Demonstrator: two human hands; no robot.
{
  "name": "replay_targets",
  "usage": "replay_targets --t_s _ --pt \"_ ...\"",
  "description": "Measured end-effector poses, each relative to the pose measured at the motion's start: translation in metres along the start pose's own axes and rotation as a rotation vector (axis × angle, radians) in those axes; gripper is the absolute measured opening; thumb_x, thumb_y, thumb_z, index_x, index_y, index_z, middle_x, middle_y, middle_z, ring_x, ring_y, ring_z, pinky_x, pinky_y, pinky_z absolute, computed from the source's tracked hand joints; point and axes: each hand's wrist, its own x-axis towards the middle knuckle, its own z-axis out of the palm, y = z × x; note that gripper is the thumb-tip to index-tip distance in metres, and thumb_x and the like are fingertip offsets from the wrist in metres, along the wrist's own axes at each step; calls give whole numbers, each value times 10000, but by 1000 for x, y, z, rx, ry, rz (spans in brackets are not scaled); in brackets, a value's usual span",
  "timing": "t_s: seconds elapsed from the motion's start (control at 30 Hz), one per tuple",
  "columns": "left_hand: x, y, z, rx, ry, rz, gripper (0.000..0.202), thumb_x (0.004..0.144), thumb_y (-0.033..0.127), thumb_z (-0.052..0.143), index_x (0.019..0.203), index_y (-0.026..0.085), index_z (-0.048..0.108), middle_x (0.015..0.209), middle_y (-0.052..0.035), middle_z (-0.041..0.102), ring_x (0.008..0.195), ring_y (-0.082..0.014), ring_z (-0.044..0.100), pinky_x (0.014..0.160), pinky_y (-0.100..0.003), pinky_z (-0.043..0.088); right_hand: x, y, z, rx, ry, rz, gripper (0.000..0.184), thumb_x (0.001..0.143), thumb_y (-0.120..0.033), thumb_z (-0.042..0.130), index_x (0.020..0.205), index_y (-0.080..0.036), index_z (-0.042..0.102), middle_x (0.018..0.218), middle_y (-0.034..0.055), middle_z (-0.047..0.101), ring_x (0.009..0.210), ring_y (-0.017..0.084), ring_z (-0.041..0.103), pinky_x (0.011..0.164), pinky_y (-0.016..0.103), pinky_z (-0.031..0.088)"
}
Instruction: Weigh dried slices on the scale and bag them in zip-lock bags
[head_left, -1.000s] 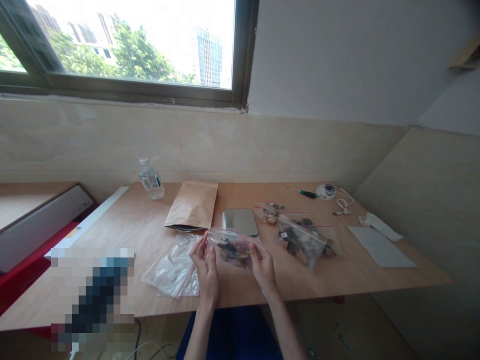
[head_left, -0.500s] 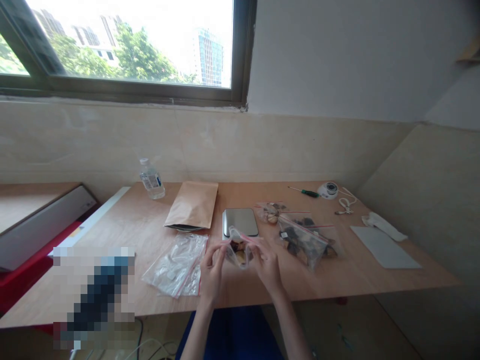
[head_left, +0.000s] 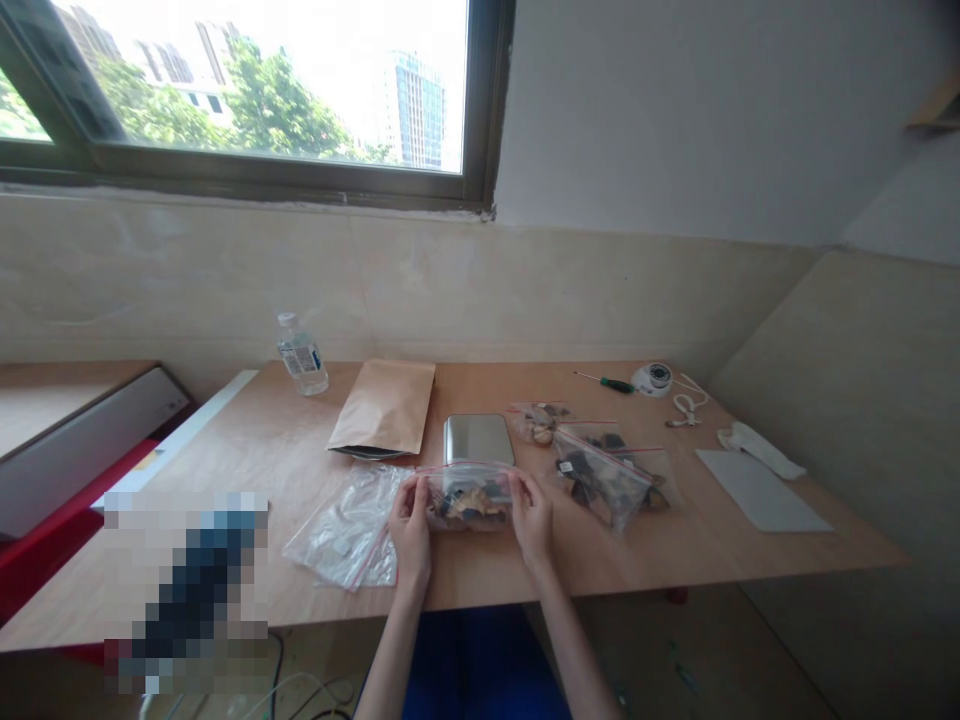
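My left hand and my right hand grip the two ends of a clear zip-lock bag with a red seal, held low over the wooden table. It holds brown and dark pieces. Left of my left hand lies a flattened clear zip-lock bag. Behind the held bag sits a flat metal scale. Right of my right hand lies a fuller zip-lock bag of dark pieces, and behind that a smaller bag of pale pieces.
A kraft envelope and a water bottle stand at the back left. A screwdriver, a round white device, a white cable, a white cloth and a grey sheet lie at the right. A blurred patch hides the lower left.
My hands have moved apart, and the held bag has gone from bunched and tilted to stretched out level between them. The other things on the table have not moved.
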Motion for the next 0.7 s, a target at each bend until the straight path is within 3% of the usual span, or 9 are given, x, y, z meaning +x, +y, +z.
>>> replay_targets --t_s 0.23,0.7 --pt "-2 2 -2 32 -34 9 279 760 413 617 862 155 645 809 -22 641 747 -141 580 677 -233 460 -2 1 -2 -42 162 -21 329 870 -451 468 898 -167 631 777 66 682 678 178 640 655 289 514" --pt "-6 6 -1 110 25 60 292 749 426 618 831 147 646 805 -44 669 771 -165 610 721 -270 483 -10 -4 -7 -97 131 -110 258 902 -379 438 870 -178 597 805 63 671 759 182 643 711 289 511"
